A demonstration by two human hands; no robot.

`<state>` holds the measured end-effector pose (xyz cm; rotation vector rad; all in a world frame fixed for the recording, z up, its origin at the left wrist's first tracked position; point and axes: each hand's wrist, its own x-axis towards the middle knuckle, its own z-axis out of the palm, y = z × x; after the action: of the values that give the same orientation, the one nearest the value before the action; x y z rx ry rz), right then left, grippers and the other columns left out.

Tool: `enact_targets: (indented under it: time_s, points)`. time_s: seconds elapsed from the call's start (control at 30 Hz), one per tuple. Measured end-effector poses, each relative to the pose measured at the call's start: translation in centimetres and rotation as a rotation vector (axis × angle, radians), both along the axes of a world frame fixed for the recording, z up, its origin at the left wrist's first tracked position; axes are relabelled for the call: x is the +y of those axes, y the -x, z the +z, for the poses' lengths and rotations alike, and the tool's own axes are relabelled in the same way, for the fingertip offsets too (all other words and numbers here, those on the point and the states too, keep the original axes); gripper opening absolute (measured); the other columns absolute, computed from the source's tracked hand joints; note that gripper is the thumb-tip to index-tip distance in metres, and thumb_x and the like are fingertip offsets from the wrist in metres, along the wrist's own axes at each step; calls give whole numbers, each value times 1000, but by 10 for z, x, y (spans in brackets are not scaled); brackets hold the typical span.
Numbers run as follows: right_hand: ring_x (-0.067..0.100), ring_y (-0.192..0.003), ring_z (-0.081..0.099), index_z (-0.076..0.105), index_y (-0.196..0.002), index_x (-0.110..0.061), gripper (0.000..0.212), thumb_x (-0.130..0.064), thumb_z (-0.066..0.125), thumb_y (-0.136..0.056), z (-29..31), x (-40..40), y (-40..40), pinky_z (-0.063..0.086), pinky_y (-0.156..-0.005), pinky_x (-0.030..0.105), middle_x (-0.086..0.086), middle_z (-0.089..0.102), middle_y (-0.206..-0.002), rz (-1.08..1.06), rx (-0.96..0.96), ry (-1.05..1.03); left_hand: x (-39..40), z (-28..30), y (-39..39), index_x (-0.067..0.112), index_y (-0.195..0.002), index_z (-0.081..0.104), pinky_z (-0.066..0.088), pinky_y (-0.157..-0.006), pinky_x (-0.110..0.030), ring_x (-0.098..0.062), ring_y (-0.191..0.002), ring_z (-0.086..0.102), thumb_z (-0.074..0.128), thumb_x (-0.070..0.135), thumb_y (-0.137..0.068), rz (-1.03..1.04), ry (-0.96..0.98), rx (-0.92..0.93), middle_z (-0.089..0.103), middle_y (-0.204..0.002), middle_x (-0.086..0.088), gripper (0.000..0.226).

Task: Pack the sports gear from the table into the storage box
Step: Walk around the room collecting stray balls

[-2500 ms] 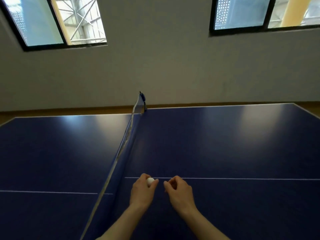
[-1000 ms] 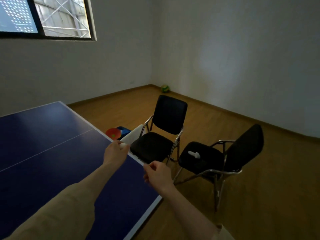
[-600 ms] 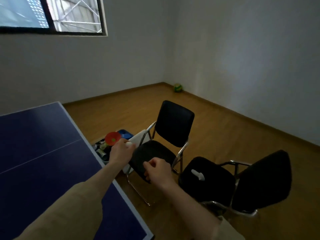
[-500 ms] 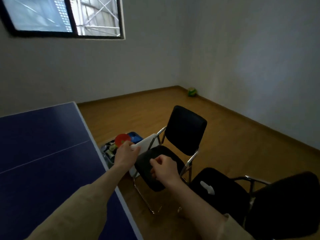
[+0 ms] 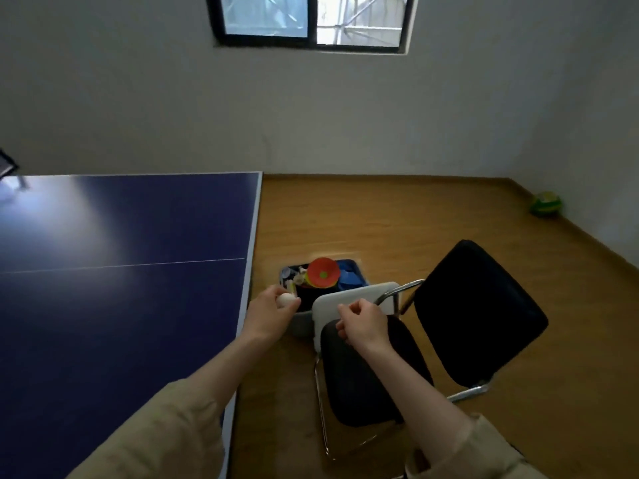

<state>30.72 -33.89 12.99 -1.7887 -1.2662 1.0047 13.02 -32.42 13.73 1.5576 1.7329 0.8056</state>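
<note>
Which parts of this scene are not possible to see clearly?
- Storage box, head view: near side hidden by the white lid and the chair.
- Small items inside it: too small and blurred to name.
- Right hand: anything inside its curled fingers is hidden.

head cam | looks forward-down | table point(image 5: 121, 271) left | storage box point(image 5: 301, 323) near centre

Glossy blue table point(image 5: 121, 236) — wood floor point(image 5: 397, 219) — chromed-metal chair point(image 5: 477, 305)

White ball point(image 5: 285, 299) above storage box point(image 5: 300, 323)
</note>
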Motion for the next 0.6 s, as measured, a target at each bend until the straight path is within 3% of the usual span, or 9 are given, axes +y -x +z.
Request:
enact_targets:
  time_s: [0.17, 0.27, 0.33, 0.6]
  points:
    - [13, -69, 65, 60, -88, -15, 16, -29, 55, -96, -10, 72, -6, 55, -66, 28, 2, 66, -76, 102, 27, 43, 55, -18, 3, 22, -114, 53, 48, -71, -21, -8, -89, 57, 65, 31, -88, 92, 3, -14, 54, -103, 2, 30]
    - [15, -74, 67, 60, -88, -17, 16, -31, 56, -96, -16, 133, -16, 56, -69, 31, 3, 68, -81, 98, 24, 77, 99, -36, 7, 23, -116, 52, 49, -79, -25, -9, -92, 54, 66, 27, -86, 129, 59, 2, 50, -112, -1, 34]
    - [15, -73, 66, 60, -90, -15, 17, -30, 55, -96, -16, 161, -27, 54, -64, 29, 5, 68, -83, 88, 21, 90, 112, -44, 6, 23, -121, 51, 48, -82, -25, -9, -96, 51, 66, 25, -87, 142, 98, 19, 46, -114, 0, 37]
    - [18, -70, 64, 59, -94, -12, 18, -26, 51, -100, -22, 296, -21, 50, -60, 29, 7, 67, -82, 36, 83, 128, 210, -61, 10, 25, -130, 47, 44, -68, -16, -7, -94, 56, 65, 26, -88, 195, 154, -151, 51, -115, 5, 46]
